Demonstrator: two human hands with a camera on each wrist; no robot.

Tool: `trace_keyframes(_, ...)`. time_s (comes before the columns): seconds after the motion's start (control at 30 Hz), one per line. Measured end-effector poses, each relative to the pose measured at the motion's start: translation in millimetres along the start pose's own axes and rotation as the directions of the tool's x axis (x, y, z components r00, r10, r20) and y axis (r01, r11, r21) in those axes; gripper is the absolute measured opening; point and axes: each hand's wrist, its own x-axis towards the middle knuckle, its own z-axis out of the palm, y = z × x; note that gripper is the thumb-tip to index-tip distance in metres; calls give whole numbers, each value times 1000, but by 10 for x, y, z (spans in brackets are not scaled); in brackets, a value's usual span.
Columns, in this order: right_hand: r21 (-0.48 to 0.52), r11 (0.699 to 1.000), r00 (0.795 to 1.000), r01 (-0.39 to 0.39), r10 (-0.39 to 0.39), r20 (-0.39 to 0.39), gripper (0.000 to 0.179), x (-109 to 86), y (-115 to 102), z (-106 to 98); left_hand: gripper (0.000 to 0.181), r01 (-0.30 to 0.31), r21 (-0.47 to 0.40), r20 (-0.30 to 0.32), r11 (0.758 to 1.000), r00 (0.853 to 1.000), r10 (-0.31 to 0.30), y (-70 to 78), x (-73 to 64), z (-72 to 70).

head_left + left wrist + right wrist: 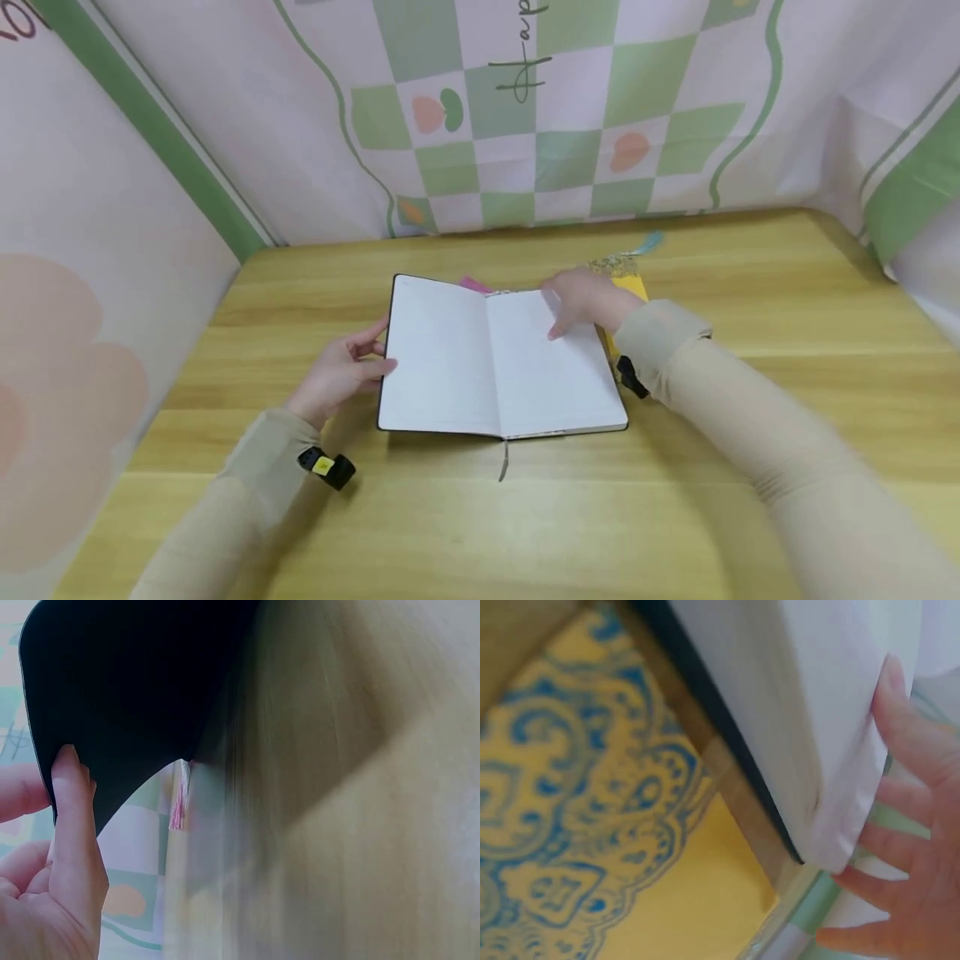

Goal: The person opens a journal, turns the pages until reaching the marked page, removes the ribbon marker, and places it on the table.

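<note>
An open notebook (442, 358) with blank white pages and a black cover (135, 682) lies in the middle of the table, its left half raised. My left hand (337, 375) pinches the left cover's edge, thumb on the page side and fingers behind. At the upper right corner, my right hand (588, 296) has its thumb on the page and fingers around the edge, where the paper bends in the right wrist view. A grey ribbon (504, 462) hangs from the spine. Beside the right half lies a yellow patterned piece (720, 870) with blue ornament, partly covered.
Past the notebook's top edge show a pink piece (474, 285), seen as a tassel (178, 810) in the left wrist view, and a light blue tassel (648, 242). A checked green and white curtain (570, 158) hangs along the wooden table's (420, 533) back edge.
</note>
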Motion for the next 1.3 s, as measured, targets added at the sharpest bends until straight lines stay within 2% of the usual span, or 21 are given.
trace_keyframes(0.13,-159,987,996,7,-21,-89,81,-78,-48,33,69,-8,-4,0,1000,1000,8,11,9,-3)
trace_keyframes(0.23,-242,970,992,16,-46,-118,81,-119,-78,48,69,-11,-6,3,1000,1000,11,12,15,-11)
trace_keyframes(0.37,-237,971,992,30,-58,-113,81,-119,-55,73,68,-10,-8,-2,1000,1000,10,6,22,-3)
trace_keyframes(0.53,-92,991,985,97,-109,-130,72,-169,29,109,68,-7,-8,-1,1000,1000,7,0,34,21)
trace_keyframes(0.67,28,985,974,168,-161,-161,62,-309,116,121,69,-11,-17,4,1000,1000,11,1,45,20)
trace_keyframes(0.83,197,954,958,228,-183,-222,49,-469,192,132,68,-11,-21,-13,1000,1000,10,3,42,-3)
trace_keyframes(0.97,386,903,971,188,-112,-211,54,-527,223,152,68,-5,-14,-13,1000,1000,5,-3,33,2)
trace_keyframes(1.03,507,848,981,154,-70,-181,57,-542,233,156,69,-2,-16,-15,1000,1000,1,-11,32,8)
trace_keyframes(1.1,640,759,989,123,-41,-142,60,-559,238,151,69,1,-17,-15,1000,1000,-1,-21,34,12)
trace_keyframes(1.13,708,697,992,111,-33,-123,61,-571,240,146,69,1,-19,-15,1000,1000,-1,-24,33,15)
trace_keyframes(1.2,832,547,996,90,-31,-87,64,-595,233,132,69,-2,-24,-11,1000,1000,2,-29,33,19)
trace_keyframes(1.3,936,339,995,88,-63,-71,63,-625,204,112,68,-8,-34,-7,999,1000,8,-28,29,26)
